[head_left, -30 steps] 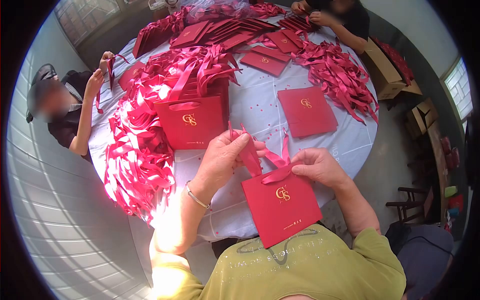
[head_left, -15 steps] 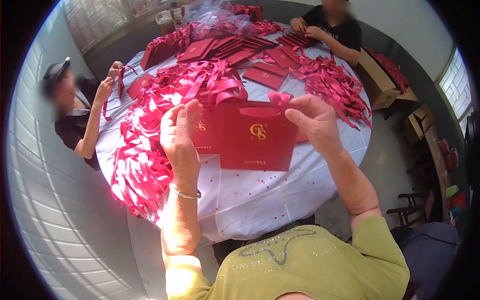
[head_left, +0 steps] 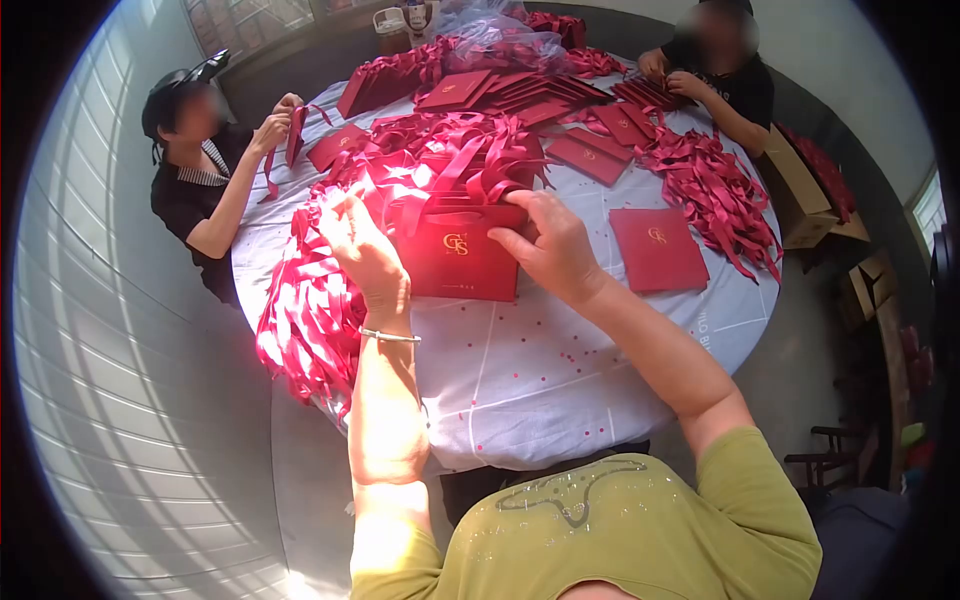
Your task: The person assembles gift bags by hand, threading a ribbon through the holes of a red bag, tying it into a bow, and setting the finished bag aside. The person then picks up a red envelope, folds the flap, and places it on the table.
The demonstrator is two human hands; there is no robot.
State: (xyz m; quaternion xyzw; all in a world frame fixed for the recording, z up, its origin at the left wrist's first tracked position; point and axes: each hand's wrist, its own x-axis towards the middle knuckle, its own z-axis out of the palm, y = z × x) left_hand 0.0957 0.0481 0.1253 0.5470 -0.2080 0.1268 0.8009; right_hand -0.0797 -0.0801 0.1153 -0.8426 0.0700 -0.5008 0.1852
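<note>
A red gift bag (head_left: 462,262) with a gold monogram stands upright at the front of a row of similar bags with ribbon handles. My right hand (head_left: 552,245) pinches its upper right corner between thumb and fingers. At its left edge is my left hand (head_left: 368,248), fingers pointing up and closed around the side; bright sunlight washes out the fingertips. Looped red ribbons (head_left: 430,165) spill over the tops of the bags just behind my hands. To the right of my right hand, a flat red bag (head_left: 660,250) lies on the white tablecloth (head_left: 560,400).
More ribbon piles lie at the left (head_left: 310,330) and right (head_left: 715,195). Stacked red bags (head_left: 530,95) and clear plastic (head_left: 500,40) sit farther back. Two people, at left (head_left: 215,180) and far right (head_left: 720,90), handle red pieces. A cardboard box (head_left: 800,200) stands beyond the table's right edge.
Both hands have moved the bag back and left against the row of bags. The flat bag on the right, mostly hidden before, now shows fully. My head view has shifted slightly.
</note>
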